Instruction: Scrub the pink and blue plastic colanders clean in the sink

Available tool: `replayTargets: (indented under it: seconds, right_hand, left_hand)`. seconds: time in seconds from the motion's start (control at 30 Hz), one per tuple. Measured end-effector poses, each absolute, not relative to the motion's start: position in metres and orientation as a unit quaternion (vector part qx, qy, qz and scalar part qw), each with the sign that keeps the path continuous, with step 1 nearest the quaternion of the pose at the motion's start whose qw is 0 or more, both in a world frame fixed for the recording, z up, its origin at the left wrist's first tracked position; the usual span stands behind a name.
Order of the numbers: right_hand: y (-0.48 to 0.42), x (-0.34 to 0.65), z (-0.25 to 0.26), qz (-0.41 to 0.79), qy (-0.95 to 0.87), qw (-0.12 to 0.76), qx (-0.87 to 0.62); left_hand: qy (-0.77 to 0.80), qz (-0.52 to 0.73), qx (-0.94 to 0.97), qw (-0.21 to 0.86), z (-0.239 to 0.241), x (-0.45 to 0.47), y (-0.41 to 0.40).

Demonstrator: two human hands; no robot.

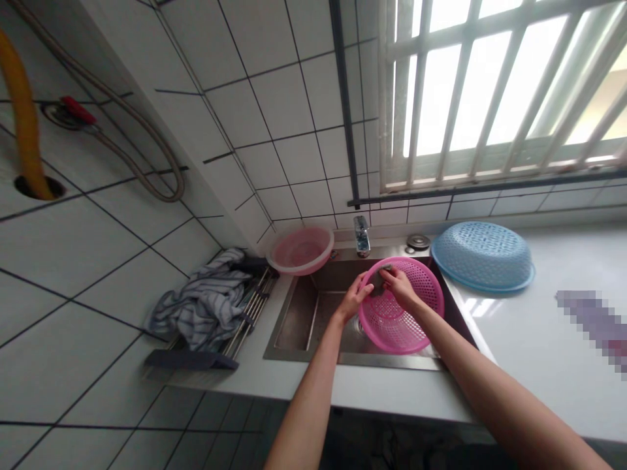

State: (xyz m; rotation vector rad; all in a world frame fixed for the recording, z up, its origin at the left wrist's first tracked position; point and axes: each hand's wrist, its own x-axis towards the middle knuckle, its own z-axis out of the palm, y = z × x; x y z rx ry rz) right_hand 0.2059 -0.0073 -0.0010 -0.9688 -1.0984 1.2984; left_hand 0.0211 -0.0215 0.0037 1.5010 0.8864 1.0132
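Observation:
A pink plastic colander (427, 287) is held tilted over the steel sink (294, 326), its perforated inside facing me. My left hand (353, 300) is closed on the colander's left rim, with the thumb inside. My right hand (399, 288) reaches over the colander and pinches a dark grey scouring pad (377, 283) against the inner wall near the upper left rim. The pad lies between both hands, partly hidden by the fingers, so its exact shape cannot be made out.
Behind the sink stands a chrome faucet (361, 236), with a metal drain strainer (418, 242) on its right. A pink basin (301, 251) sits at the back left corner. An upturned blue basket (482, 254) lies on the right counter. A striped cloth (200, 300) covers a folding rack (252, 303).

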Motion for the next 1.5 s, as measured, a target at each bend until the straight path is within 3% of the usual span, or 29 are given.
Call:
replayTargets:
  seconds: [0.23,0.47,0.7,0.9,1.27,1.5]
  right_hand:
    - [-0.029,0.184,0.005,0.602,-0.611,0.41,-0.31]
    - [-0.011,0.199,0.002,0.555,-0.505,0.524,-0.403]
    - [-0.023,0.176,-0.006,0.615,-0.585,0.426,-0.312]
    - [-0.009,0.189,-0.011,0.549,-0.536,0.521,-0.375]
    - [-0.018,0.177,-0.021,0.54,-0.658,0.423,-0.31]
    - [-0.011,0.197,-0.005,0.511,-0.567,0.518,-0.385]
  left_hand:
    - [0.399,0.422,0.628,0.517,0.005,0.012,-0.023]
    - [0.396,0.408,0.626,0.535,0.008,0.019,-0.024]
    - [0.417,0.417,0.62,0.517,0.001,0.011,-0.022]
    - [0.408,0.389,0.619,0.547,0.002,0.013,-0.021]
    - [0.419,0.412,0.609,0.533,0.003,0.012,-0.025]
    - [0.373,0.396,0.622,0.563,0.007,0.018,-0.024]
